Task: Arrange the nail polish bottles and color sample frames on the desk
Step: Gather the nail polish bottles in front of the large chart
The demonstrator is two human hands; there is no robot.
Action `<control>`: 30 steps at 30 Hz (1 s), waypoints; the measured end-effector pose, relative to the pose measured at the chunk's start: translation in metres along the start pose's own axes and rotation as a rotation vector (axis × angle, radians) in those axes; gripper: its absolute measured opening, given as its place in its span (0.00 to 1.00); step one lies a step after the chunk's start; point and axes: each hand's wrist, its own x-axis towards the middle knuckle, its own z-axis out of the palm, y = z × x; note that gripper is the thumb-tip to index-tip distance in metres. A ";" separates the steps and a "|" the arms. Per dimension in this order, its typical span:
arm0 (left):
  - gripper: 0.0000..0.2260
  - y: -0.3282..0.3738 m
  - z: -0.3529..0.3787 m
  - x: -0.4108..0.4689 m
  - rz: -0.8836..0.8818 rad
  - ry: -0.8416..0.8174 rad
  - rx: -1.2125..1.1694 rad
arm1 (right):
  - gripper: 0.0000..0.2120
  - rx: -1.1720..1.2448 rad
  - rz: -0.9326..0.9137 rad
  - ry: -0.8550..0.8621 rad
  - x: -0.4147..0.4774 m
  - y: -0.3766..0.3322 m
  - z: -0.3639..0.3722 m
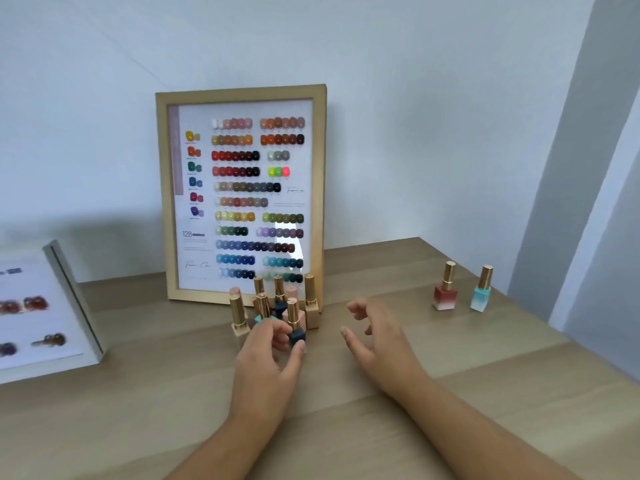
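Note:
A wooden color sample frame [242, 95] stands upright against the wall at the desk's back. In front of it crowd several gold-capped nail polish bottles [311, 306]. My left hand [266, 358] is closed around a dark blue bottle [296, 336] at the front of that group. My right hand [377, 336] hovers just right of the group with fingers spread and nothing in it. Two more bottles stand apart at the right: a reddish one [445, 292] and a turquoise one [481, 294].
A second, silver-edged sample frame [74, 299] lies tilted at the left edge of the wooden desk [346, 427]. The wall corner closes in at the right, near the desk's right edge.

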 end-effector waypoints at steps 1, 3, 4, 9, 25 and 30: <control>0.14 -0.006 -0.006 0.001 -0.017 0.018 0.025 | 0.15 0.011 0.016 -0.007 0.003 -0.004 0.007; 0.15 -0.012 -0.011 0.004 -0.047 -0.011 0.058 | 0.17 0.032 0.070 -0.013 0.010 -0.008 0.018; 0.17 -0.014 -0.011 0.005 -0.061 -0.044 0.059 | 0.18 0.040 0.093 -0.021 0.014 -0.009 0.022; 0.21 -0.014 -0.001 0.011 -0.046 -0.138 0.055 | 0.21 0.055 0.120 -0.087 0.028 -0.011 0.037; 0.12 -0.021 0.006 0.018 -0.121 -0.108 0.047 | 0.12 0.140 0.172 -0.047 0.052 -0.008 0.061; 0.14 -0.022 0.005 0.019 -0.153 -0.126 0.052 | 0.10 0.203 0.183 -0.050 0.046 -0.010 0.056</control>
